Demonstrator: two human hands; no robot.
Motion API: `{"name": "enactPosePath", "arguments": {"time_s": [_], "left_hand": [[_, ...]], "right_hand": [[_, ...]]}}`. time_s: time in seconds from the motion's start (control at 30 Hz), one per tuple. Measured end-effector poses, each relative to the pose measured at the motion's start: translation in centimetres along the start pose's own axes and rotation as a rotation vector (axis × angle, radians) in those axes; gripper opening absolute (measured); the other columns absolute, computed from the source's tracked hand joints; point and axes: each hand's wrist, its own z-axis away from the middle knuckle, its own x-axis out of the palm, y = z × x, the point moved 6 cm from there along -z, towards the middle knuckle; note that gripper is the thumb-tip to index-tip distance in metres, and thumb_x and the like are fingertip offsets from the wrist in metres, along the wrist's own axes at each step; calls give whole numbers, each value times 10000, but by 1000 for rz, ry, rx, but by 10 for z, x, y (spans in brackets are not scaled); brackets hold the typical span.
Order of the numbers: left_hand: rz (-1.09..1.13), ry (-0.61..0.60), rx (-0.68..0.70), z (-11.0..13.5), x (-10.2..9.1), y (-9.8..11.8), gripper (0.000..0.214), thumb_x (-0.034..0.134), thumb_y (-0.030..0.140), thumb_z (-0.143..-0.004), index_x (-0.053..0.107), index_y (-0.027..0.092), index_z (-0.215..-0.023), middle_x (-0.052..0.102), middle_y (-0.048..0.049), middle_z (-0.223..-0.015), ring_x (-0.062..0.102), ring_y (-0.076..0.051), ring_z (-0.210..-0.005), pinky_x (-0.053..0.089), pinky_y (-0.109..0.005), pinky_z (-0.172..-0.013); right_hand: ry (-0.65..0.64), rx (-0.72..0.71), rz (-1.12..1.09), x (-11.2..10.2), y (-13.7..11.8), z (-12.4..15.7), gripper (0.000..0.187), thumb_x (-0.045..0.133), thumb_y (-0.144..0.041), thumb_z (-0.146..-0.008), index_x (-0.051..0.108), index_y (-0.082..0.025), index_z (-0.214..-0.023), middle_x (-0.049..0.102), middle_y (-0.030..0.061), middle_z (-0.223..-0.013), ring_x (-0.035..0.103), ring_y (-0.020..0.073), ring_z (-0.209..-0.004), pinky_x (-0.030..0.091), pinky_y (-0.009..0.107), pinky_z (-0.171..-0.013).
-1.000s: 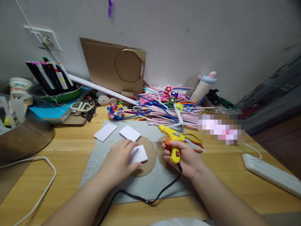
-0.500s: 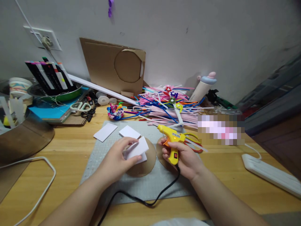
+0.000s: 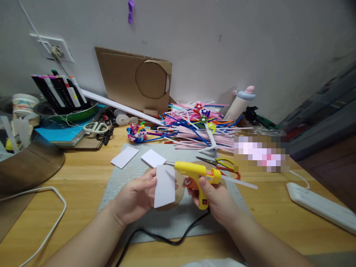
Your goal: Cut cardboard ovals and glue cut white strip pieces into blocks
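My left hand (image 3: 139,198) pinches a white card (image 3: 165,187) and holds it upright above the grey cutting mat (image 3: 116,198). In my right hand (image 3: 217,198) is a yellow glue gun (image 3: 191,170), its fingers wrapped round the handle near the orange trigger. The metal nozzle points left, at the top edge of the card. A clear glue stick (image 3: 241,182) sticks out of the gun's back. Below the card lies a cardboard disc (image 3: 179,196), mostly hidden. Two more white pieces lie on the mat: one card (image 3: 125,157) at the left, another (image 3: 152,158) behind my left hand.
Scissors (image 3: 228,163) lie behind the glue gun. A heap of pipe cleaners (image 3: 205,137) spreads along the back, before leaning cardboard (image 3: 119,74). The gun's black cord (image 3: 167,241) crosses the front of the mat. A white power strip (image 3: 319,207) sits at the right.
My left hand has turned the white card upright, facing me. My right hand has swung the glue gun level and brought its nozzle left to the card's top edge, uncovering the scissors.
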Motion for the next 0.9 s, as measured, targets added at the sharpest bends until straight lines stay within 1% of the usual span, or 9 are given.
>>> {"name": "enactPosePath", "arguments": {"time_s": [0.1,0.17,0.27,0.43,0.57,0.7,0.8,0.9], "left_hand": [[-21,-19,9,0,0,0,353,545,248,-845,605,157,-1181,687,-116,-1096,644,-222,-970,470,-315,-836],[-26,-22,15,0,-1,0,368,541,261,-860,583,168,-1213,686,-110,-1093,641,-210,-971,464,-303,-839],[-37,-20,8,-1,-2,-2,392,539,274,-869,553,175,-1248,677,-113,-1107,635,-205,-980,456,-300,-844],[-65,-6,9,0,-1,-3,400,569,301,-852,558,180,-1233,677,-116,-1100,633,-218,-992,450,-315,-859],[-83,11,31,-1,-3,0,370,578,318,-846,578,173,-1186,674,-122,-1107,627,-231,-1005,449,-322,-868],[-100,7,84,-2,-5,7,386,596,330,-830,582,148,-1170,667,-137,-1113,617,-243,-1021,451,-319,-873],[-104,-10,107,-1,-5,9,406,582,332,-838,576,118,-1182,659,-154,-1126,612,-246,-1027,451,-316,-883],[-101,-7,120,0,-6,10,424,570,334,-845,559,111,-1206,645,-163,-1159,600,-258,-1061,443,-335,-914]], "right_hand": [[-5,40,24,0,7,1,366,632,-542,-789,686,-181,-827,638,55,-735,494,120,-526,408,223,-417],[-1,38,43,0,10,2,378,630,-553,-786,679,-178,-787,629,43,-706,470,102,-494,411,218,-416],[16,30,62,0,11,3,408,645,-578,-759,657,-171,-731,601,26,-654,462,93,-480,414,211,-411],[89,46,88,-2,9,4,476,674,-628,-693,602,-160,-648,523,-4,-567,457,93,-468,411,206,-396],[102,-6,99,-3,5,2,463,655,-610,-728,552,-171,-625,466,-27,-535,451,95,-468,404,205,-396],[61,-65,83,-4,2,1,417,626,-559,-788,506,-186,-645,436,-45,-532,444,94,-471,377,203,-406],[40,-75,84,-5,3,1,396,605,-542,-814,496,-190,-668,426,-53,-535,440,92,-472,365,206,-419],[52,-75,95,-7,5,0,379,601,-532,-820,487,-196,-686,420,-56,-537,438,97,-473,360,215,-427]]}}
